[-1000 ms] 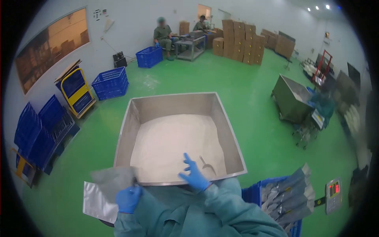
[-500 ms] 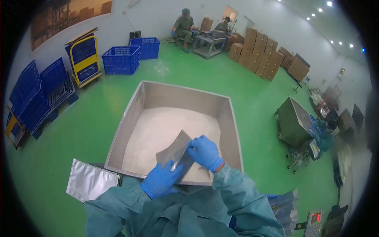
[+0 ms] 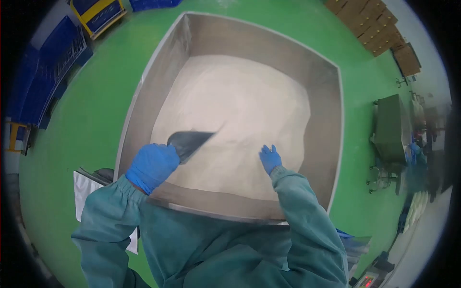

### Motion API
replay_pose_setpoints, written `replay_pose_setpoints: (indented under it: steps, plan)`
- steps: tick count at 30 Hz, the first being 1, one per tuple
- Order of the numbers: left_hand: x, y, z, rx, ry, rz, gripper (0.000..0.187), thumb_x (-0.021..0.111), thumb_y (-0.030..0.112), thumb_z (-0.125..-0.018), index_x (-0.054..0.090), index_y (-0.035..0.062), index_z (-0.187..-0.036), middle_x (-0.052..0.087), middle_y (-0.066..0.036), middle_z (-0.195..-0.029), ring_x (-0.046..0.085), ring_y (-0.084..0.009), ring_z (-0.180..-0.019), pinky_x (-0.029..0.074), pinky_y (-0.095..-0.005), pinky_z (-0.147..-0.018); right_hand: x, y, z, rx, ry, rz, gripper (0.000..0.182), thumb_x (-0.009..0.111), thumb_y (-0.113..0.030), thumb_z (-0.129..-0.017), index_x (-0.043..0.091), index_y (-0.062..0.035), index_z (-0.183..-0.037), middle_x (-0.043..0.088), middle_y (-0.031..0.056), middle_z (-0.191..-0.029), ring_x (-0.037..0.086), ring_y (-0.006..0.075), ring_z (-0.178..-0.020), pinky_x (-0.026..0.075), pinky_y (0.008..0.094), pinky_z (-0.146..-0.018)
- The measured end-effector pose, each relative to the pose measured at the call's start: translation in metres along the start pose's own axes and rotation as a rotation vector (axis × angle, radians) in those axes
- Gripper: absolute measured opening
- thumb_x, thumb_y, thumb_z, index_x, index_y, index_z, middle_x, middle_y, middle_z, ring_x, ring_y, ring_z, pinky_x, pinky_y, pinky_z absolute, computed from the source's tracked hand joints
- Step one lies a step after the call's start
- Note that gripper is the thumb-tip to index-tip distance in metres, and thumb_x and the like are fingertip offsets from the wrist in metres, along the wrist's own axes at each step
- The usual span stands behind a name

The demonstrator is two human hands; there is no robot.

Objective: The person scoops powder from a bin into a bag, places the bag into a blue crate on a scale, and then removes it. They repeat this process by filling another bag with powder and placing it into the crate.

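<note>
My left hand (image 3: 153,168), in a blue glove, is closed on the near end of a silver-grey foil pouch (image 3: 189,144). The pouch lies tilted over the left part of the powder, its far end pointing right. My right hand (image 3: 270,158), also gloved in blue, is low over the powder at the right, fingers apart with their tips right at its surface. Pale, cream-white powder (image 3: 240,96) covers the bottom of a large metal bin (image 3: 230,204) in front of me.
Flat silver foil pouches (image 3: 86,192) lie left of the bin. More grey pouches (image 3: 357,247) and a scale with a red display (image 3: 369,279) are at lower right. Blue crates (image 3: 48,72), cardboard boxes (image 3: 365,24) and another metal bin (image 3: 390,129) stand farther off.
My view has tipped down toward the bin. Both hands were together on the pouch; now the left holds it farther left, and the right has let go and moved down to the powder.
</note>
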State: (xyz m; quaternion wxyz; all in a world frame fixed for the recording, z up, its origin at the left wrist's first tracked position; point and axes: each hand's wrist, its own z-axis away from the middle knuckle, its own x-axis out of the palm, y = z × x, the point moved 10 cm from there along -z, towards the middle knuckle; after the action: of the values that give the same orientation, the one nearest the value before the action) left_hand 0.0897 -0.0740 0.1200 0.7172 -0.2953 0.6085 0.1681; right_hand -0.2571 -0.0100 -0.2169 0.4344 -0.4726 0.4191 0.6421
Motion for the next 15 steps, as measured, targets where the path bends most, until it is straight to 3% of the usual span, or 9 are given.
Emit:
replay_pose_setpoints:
  steps: [1,4,7,8,10,11,13,15]
  plan:
    - [0.008,0.001,-0.005,-0.02,-0.046,-0.036,0.008,0.059,0.009,-0.075,0.058,0.0065,-0.083,0.054,-0.007,-0.067,0.059,-0.023,-0.056,0.046,-0.0363,-0.046,0.082,0.029,0.009,0.12,0.07,-0.177,0.046,0.046,-0.02,-0.09,0.042,-0.0049,-0.134,0.056,0.0163,-0.123,0.048,0.0275,-0.122,0.031,0.05,-0.107]
    - [0.026,0.001,-0.019,-0.014,-0.151,0.096,0.011,0.058,0.007,-0.076,0.059,0.0054,-0.087,0.055,-0.008,-0.073,0.06,-0.0234,-0.062,0.049,-0.0356,-0.05,0.048,0.079,0.032,0.31,-0.386,-0.069,0.035,0.048,-0.018,-0.086,0.061,-0.0058,-0.116,0.066,0.0139,-0.105,0.055,0.029,-0.113,0.018,0.0545,-0.112]
    - [0.028,-0.007,-0.026,-0.054,-0.138,0.352,0.015,0.057,0.006,-0.077,0.059,0.0067,-0.092,0.058,-0.009,-0.087,0.062,-0.0236,-0.07,0.051,-0.035,-0.055,-0.023,0.124,0.017,-0.033,-0.529,0.365,0.021,0.052,-0.019,-0.084,0.07,-0.0129,-0.092,0.067,0.0075,-0.09,0.061,0.0268,-0.096,0.024,0.0541,-0.106]
    - [0.029,-0.005,-0.03,-0.046,-0.152,0.36,0.015,0.057,0.006,-0.077,0.059,0.0067,-0.092,0.058,-0.009,-0.087,0.062,-0.0236,-0.07,0.051,-0.035,-0.055,-0.056,0.149,0.001,0.051,-0.408,0.361,0.016,0.053,-0.02,-0.084,0.068,-0.0154,-0.088,0.065,0.0039,-0.089,0.059,0.0239,-0.097,0.029,0.0542,-0.102]
    - [0.012,-0.003,-0.037,-0.079,-0.02,0.407,0.015,0.057,0.008,-0.078,0.056,0.0031,-0.092,0.055,-0.012,-0.067,0.057,-0.0294,-0.056,0.049,-0.0388,-0.051,-0.093,0.186,-0.022,0.15,-0.221,0.344,0.013,0.056,-0.021,-0.081,0.068,-0.0173,-0.083,0.064,0.0031,-0.084,0.059,0.0233,-0.091,0.032,0.0531,-0.097]
    - [0.014,0.004,-0.036,-0.075,-0.033,0.411,0.015,0.057,0.008,-0.078,0.056,0.0031,-0.092,0.055,-0.012,-0.067,0.057,-0.0294,-0.056,0.049,-0.0388,-0.051,-0.097,0.197,-0.033,0.182,-0.162,0.333,0.011,0.057,-0.022,-0.08,0.068,-0.0179,-0.082,0.064,0.0028,-0.082,0.059,0.0232,-0.089,0.033,0.0527,-0.095]
    - [0.024,0.004,-0.029,-0.225,-0.134,0.42,0.016,0.057,0.008,-0.078,0.057,0.0026,-0.093,0.059,-0.013,-0.079,0.059,-0.0284,-0.061,0.049,-0.0381,-0.053,-0.116,0.217,-0.051,0.435,0.142,0.229,0.01,0.06,-0.025,-0.078,0.067,-0.0197,-0.079,0.064,0.0028,-0.08,0.058,0.0236,-0.085,0.035,0.0552,-0.089]
    - [0.018,0.016,-0.031,-0.241,-0.212,0.412,0.016,0.057,0.008,-0.078,0.057,0.0026,-0.093,0.059,-0.013,-0.084,0.06,-0.0278,-0.064,0.049,-0.0377,-0.054,-0.041,0.166,-0.085,0.341,-0.014,0.225,0.01,0.059,-0.027,-0.078,0.067,-0.0204,-0.077,0.064,0.0033,-0.081,0.058,0.0235,-0.086,0.037,0.0571,-0.082]
